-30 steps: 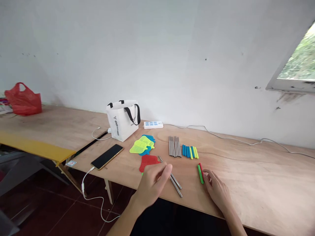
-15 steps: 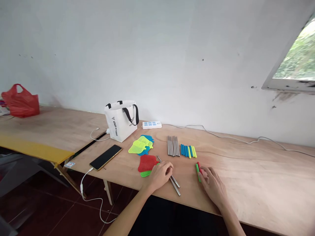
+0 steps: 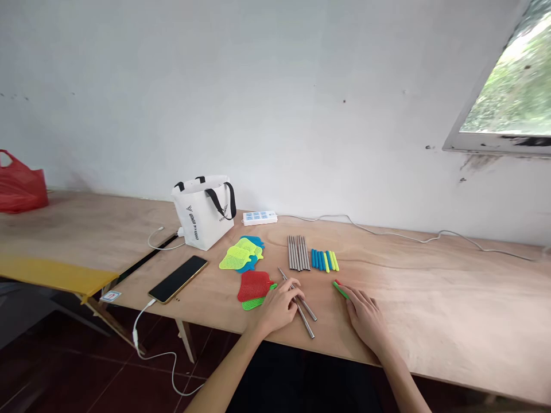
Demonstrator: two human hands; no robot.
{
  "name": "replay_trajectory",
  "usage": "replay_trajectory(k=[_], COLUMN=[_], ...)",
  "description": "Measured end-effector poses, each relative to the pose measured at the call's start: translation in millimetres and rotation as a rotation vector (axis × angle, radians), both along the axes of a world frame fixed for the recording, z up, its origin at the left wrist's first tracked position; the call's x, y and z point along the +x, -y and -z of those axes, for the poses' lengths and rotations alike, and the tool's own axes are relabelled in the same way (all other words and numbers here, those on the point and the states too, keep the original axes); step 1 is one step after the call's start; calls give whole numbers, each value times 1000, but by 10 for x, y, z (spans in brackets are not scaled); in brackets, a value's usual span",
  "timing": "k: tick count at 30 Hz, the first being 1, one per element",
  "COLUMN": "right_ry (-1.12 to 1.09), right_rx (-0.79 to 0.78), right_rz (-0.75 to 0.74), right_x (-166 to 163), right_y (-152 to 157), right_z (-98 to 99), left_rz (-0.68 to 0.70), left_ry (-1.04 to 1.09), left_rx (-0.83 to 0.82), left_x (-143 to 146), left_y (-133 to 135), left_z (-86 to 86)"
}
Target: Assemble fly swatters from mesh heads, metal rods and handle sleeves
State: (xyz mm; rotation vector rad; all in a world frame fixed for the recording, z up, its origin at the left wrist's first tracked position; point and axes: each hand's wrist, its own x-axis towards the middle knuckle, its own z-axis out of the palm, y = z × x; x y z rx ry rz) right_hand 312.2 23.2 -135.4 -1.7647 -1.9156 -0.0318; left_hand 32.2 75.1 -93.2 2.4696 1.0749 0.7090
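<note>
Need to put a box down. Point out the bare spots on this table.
Bare wood lies right of the right hand, below the white cable. Another patch lies left of the white bag. Crowded: phone through metal rods to colored sticks.

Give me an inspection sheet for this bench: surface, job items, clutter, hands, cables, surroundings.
Surface: plywood table, a second table butted at its left.
Job's things: two loose metal rods under the left hand; red and green sticks under the right fingertips.
Clutter: rod bundle, blue and yellow sticks, mesh pieces, phone, white bag, red bag.
Hands: left hand resting on the rods; right hand flat on the sticks.
Cables: power strip, its cord along the wall; phone cable hanging off the edge.
Surroundings: white wall, window upper right.
</note>
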Motion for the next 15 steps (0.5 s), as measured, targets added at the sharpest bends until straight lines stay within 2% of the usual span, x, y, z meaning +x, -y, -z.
replay_trajectory(k=[6,10,15], right_ry=[-146,-244,-175], right_rx=[-43,-125,-114], right_rz=[-39,-98,-83], right_x=[146,213,148], right_y=[-64,-54,5], right_z=[50,0,-91], left_rz=[37,43,-6], left_ry=[-23,13,53], left_rx=[42,35,-3], left_x=[29,37,48], left_y=[24,-24,-89], left_z=[-5,51,139])
